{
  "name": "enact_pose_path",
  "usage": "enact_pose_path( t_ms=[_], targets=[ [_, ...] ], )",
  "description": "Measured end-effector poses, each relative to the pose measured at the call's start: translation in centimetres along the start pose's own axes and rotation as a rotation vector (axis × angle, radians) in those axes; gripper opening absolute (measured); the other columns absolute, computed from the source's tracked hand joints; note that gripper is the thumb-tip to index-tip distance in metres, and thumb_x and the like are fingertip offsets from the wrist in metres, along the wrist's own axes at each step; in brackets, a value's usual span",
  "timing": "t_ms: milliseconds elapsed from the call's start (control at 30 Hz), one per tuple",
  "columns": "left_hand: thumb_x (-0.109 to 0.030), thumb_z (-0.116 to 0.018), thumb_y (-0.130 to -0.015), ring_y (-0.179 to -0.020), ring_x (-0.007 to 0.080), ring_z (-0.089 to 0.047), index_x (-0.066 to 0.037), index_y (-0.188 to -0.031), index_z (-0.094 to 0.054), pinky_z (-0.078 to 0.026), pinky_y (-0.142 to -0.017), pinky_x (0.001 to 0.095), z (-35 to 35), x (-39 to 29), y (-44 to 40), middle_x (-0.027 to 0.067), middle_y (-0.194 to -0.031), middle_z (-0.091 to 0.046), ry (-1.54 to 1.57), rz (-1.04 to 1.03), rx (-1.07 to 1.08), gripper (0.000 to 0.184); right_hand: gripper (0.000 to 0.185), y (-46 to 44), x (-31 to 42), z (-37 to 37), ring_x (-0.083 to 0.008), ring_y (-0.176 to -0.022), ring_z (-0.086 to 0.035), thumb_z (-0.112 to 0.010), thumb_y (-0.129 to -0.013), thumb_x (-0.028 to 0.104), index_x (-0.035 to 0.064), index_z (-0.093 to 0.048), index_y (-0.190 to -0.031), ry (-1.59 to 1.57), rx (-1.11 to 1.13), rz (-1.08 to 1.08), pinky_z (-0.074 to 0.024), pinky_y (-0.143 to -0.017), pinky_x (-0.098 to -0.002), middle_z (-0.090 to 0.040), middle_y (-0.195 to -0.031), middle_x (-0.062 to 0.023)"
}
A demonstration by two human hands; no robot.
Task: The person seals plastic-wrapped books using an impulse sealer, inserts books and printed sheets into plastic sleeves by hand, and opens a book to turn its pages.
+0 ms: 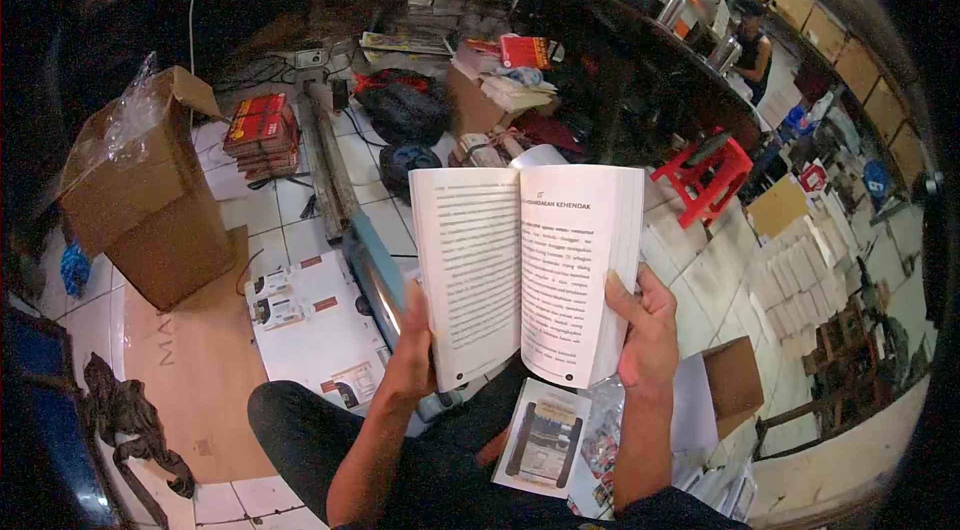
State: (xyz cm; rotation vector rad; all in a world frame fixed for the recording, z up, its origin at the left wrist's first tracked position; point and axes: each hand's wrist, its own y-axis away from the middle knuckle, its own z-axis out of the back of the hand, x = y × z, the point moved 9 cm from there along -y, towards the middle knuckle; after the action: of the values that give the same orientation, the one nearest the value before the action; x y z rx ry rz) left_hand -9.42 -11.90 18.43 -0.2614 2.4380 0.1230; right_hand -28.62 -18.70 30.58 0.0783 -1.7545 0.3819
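Note:
An open book (470, 275) is held upright in front of me, its two printed pages facing me. The right page carries a short heading near its top. My left hand (408, 350) grips the book's lower left edge, its fingers hidden behind the cover. On the lower right edge, my right hand (645, 325) presses its thumb on the page, with the other fingers behind. Below the open book, a second book (542, 438) with a picture on its cover lies at my lap.
A large cardboard box (150, 190) stands at left, beside a stack of red books (262, 135). A red stool (705, 175) is at right, near stacks of paper (805, 280). A long metal-edged bar (365, 270) lies on the tiles. Another person (752, 55) sits at the far right.

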Motion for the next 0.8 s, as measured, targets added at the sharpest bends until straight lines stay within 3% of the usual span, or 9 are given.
enact_pose_path(
  t_ms=[67,100,133,233,433,800],
  targets=[
    [-0.045,-0.054,-0.094,-0.115,0.0223,-0.054,0.003,-0.136,-0.04,-0.043,-0.098,0.0359,0.0,-1.2,0.4,0.0175,-0.129,-0.054,-0.291,-0.266,0.143,0.065,0.03,0.1,0.2,0.4,-0.0174,-0.082,-0.067,-0.068,-0.083,0.007,-0.0062,-0.058,-0.108,0.029,-0.006,0.015,-0.0525,-0.075,-0.0281,-0.068,-0.098,-0.0143],
    [-0.026,-0.066,-0.089,-0.105,0.0203,-0.059,0.005,-0.127,-0.05,-0.047,-0.091,0.0339,-1.3,-3.5,1.2,0.0152,-0.118,-0.061,-0.637,-0.151,-0.028,0.051,0.031,0.1,0.3,0.8,-0.0181,-0.082,-0.067,-0.068,-0.084,0.008,-0.0062,-0.058,-0.109,0.047,-0.01,0.023,-0.0527,-0.075,-0.0284,-0.068,-0.099,-0.0145],
    [-0.026,-0.066,-0.089,-0.105,0.0203,-0.059,0.005,-0.127,-0.05,-0.047,-0.091,0.0339,-1.6,-4.1,1.1,0.0152,-0.118,-0.061,-0.636,-0.153,-0.028,0.051,0.031,0.0,0.4,1.3,-0.0187,-0.082,-0.067,-0.067,-0.084,0.009,-0.0062,-0.057,-0.11,0.065,-0.013,0.032,-0.053,-0.075,-0.0287,-0.068,-0.099,-0.0147],
    [-0.013,-0.067,-0.087,-0.088,0.017,-0.063,0.008,-0.107,-0.063,-0.051,-0.08,0.0287,-2.4,-6.7,1.5,0.012,-0.098,-0.069,-0.615,-0.294,-0.047,0.028,0.033,-0.5,0.8,3.5,-0.0192,-0.085,-0.067,-0.064,-0.087,0.012,-0.0062,-0.056,-0.113,-0.054,-0.008,0.041,-0.053,-0.077,-0.0294,-0.067,-0.101,-0.0145],
    [-0.01,-0.067,-0.087,-0.086,0.0157,-0.064,0.007,-0.109,-0.063,-0.051,-0.077,0.0285,-3.5,-7.5,3.3,0.0137,-0.098,-0.069,-0.61,-0.274,0.029,0.028,0.032,-0.6,0.4,6.2,-0.0187,-0.095,-0.064,-0.06,-0.088,0.012,-0.0059,-0.054,-0.115,-0.145,0.058,0.093,-0.0508,-0.085,-0.0304,-0.065,-0.108,-0.0131],
    [-0.012,-0.069,-0.084,-0.082,0.0146,-0.063,0.006,-0.105,-0.065,-0.051,-0.074,0.0274,-3.5,-7.2,3.3,0.0122,-0.094,-0.069,-0.614,-0.282,0.02,0.027,0.032,-0.7,0.8,6.7,-0.0194,-0.094,-0.065,-0.061,-0.087,0.01,-0.0041,-0.055,-0.115,-0.112,0.079,0.125,-0.05,-0.085,-0.0295,-0.066,-0.107,-0.0131]
  ],
)
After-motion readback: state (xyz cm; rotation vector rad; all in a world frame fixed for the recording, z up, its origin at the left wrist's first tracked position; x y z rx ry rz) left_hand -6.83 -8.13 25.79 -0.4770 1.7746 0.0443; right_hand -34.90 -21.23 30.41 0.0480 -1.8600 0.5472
